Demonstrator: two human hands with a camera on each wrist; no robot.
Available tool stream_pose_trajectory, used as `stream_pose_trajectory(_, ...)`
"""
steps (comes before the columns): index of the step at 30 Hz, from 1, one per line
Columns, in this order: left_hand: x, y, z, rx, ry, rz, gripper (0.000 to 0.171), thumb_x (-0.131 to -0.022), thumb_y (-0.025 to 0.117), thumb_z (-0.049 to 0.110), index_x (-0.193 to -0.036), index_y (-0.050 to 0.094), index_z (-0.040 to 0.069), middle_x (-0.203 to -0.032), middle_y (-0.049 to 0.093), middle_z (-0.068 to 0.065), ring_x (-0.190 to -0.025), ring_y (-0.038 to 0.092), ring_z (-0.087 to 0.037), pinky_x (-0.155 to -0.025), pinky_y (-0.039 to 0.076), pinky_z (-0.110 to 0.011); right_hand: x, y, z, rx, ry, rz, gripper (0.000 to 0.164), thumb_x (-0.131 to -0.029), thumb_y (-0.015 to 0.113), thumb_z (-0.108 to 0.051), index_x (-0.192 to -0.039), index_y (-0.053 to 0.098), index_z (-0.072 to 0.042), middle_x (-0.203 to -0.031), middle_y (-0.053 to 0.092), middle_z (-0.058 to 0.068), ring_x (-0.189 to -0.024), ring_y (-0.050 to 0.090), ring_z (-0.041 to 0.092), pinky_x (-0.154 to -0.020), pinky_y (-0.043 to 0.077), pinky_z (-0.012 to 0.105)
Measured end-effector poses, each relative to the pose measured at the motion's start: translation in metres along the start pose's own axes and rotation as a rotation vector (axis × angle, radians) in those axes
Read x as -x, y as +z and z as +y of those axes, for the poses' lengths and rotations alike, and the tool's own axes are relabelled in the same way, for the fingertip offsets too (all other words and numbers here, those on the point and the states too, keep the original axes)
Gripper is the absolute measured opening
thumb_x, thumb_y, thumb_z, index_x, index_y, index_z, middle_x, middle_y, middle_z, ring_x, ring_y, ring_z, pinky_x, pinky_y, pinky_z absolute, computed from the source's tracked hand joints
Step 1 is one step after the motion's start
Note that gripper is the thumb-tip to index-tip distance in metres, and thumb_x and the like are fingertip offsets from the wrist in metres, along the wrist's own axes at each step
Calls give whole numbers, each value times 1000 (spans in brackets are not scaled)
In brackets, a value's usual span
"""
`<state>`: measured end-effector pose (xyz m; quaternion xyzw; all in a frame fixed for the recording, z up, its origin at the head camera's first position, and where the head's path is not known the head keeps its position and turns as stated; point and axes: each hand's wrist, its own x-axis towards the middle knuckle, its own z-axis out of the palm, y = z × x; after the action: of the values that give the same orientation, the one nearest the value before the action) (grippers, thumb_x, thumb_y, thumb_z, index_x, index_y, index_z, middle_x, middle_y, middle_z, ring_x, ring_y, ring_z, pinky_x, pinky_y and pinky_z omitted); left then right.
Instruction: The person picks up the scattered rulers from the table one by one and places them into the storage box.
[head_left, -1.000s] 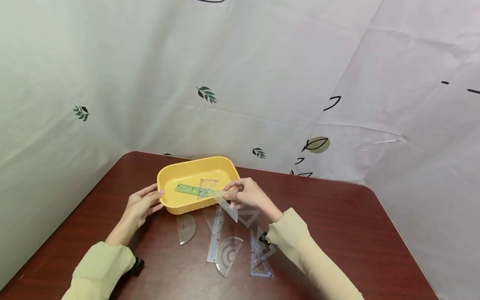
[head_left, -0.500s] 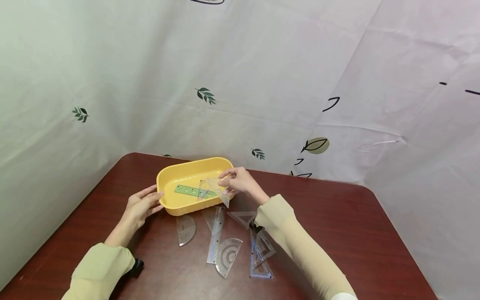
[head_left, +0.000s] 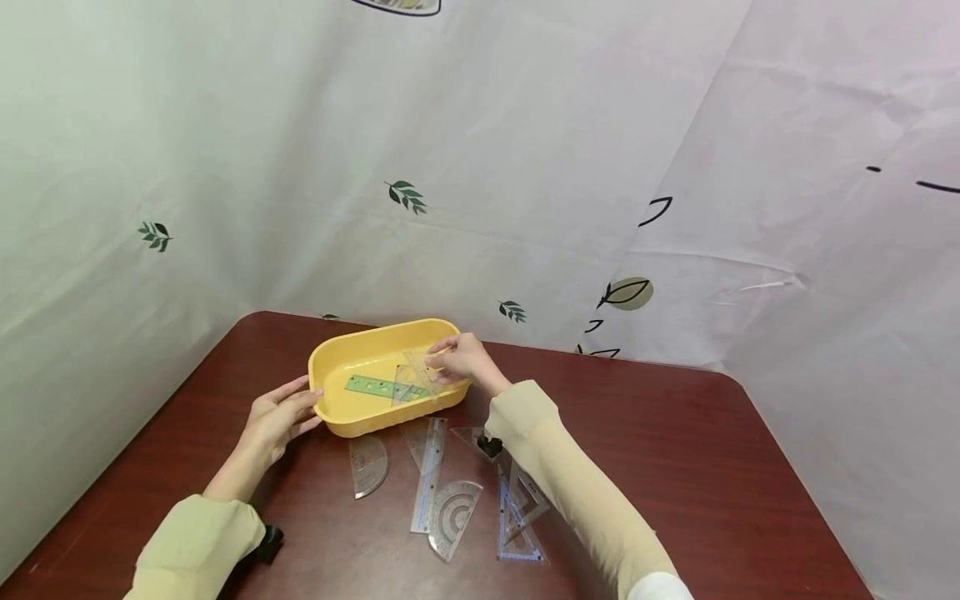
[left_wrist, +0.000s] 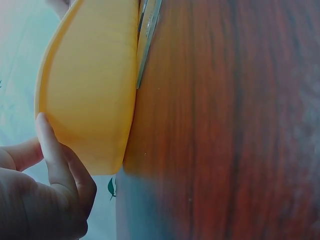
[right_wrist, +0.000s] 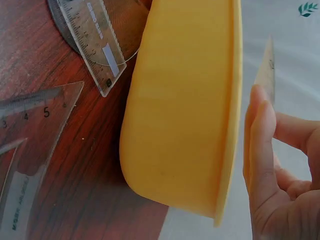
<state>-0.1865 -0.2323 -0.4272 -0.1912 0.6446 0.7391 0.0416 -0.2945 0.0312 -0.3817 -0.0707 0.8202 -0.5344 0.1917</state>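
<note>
Left hand (head_left: 276,418) still grips the yellow tray (head_left: 375,344); right hand (head_left: 465,358), pinching a clear triangle (right_wrist: 266,76), has moved farther over it.

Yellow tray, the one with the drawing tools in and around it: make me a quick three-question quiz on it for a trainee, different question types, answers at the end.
1. Multiple choice: what colour is the straight ruler lying in the yellow tray? A) pink B) green C) black
2. True or false: the protractor farther from the tray lies outside it.
3. Short answer: what do the left hand and the right hand each hold?

Key:
1. B
2. True
3. The left hand grips the tray's left end; the right hand pinches a clear set square.
</note>
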Motion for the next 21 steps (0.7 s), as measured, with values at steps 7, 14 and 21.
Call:
stream_pose_trajectory(7,1,0,1,34,-16,-31,76,-93,62,15,-153,17,4,-77,65,20,-72,66,0,-66,58,-17,-11,7,-1,-56,9,38,24,-90,67,-7,-111,63,1,-93,69,19,-56,66,11,-64,61,31)
stream_pose_trajectory(14,0,1,0,38,-19,-42,77,-93,63,15,-154,16,4,-77,65,20,-72,66,0,-66,58,-17,-20,22,0,-112,27,32,27,-91,64,-5,-116,56,3,-97,68,23,-61,67,14,-70,62,34)
stream_pose_trajectory(21,-1,3,0,18,-17,-39,76,-94,62,14,-153,17,4,-78,65,21,-72,66,0,-66,59,-18,-24,33,7,-175,66,44,22,-93,60,-1,-113,52,0,-79,64,13,-56,59,12,-56,57,24)
